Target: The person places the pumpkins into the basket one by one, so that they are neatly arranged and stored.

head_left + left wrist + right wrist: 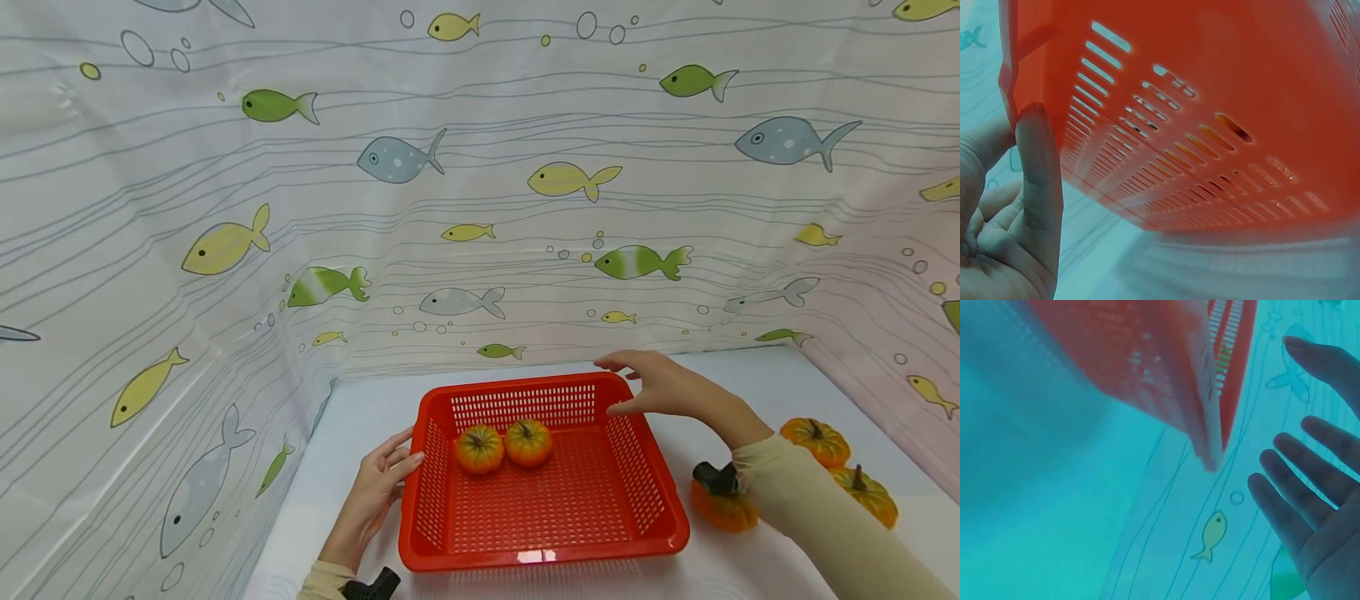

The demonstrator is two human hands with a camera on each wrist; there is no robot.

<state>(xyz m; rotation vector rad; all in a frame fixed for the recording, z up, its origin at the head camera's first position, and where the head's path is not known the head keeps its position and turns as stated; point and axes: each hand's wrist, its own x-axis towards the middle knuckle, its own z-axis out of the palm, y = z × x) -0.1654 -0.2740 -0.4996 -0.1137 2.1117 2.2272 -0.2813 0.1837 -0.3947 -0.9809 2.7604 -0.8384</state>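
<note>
A red plastic basket (555,492) with slotted walls holds two small orange-and-green pumpkins, a left one (480,450) and a right one (528,442), near its back left corner. My left hand (378,483) grips the basket's left rim, thumb on top and fingers outside; the left wrist view shows a finger (1039,169) against the rim. At the back right corner, my right hand (660,385) hovers with thumb and fingers spread. In the right wrist view its fingers (1300,487) are apart from the basket wall (1179,375) and hold nothing.
Right of the basket lie three more pumpkins: one (723,508) partly behind the right wrist's black camera (715,477), another (816,442) farther back and a third (866,493) beside the sleeve. A fish-patterned sheet (525,275) rises behind the white table (367,408) and along both sides.
</note>
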